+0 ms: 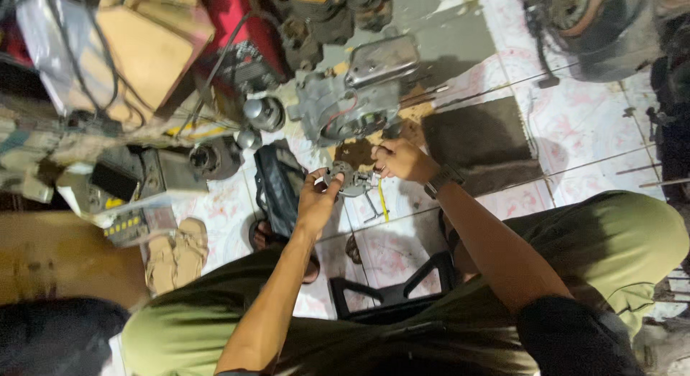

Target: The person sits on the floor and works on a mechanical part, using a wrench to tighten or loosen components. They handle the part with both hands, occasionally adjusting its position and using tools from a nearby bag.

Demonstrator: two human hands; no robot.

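Both hands pinch 1 round metal part [347,180]: left hand [318,196] at 9 o'clock, right hand [399,159] at 2 o'clock; steadying it squarely seems wise.

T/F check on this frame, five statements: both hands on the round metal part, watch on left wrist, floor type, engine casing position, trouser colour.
1. Both hands hold the round metal part. True: left hand and right hand grip it from opposite sides.
2. A watch sits on the left wrist. False: the watch is on the right wrist.
3. The floor is bare wood. False: it is pale patterned tile.
4. A grey engine casing lies on the floor beyond the hands. True.
5. The person wears blue trousers. False: the trousers are olive green.
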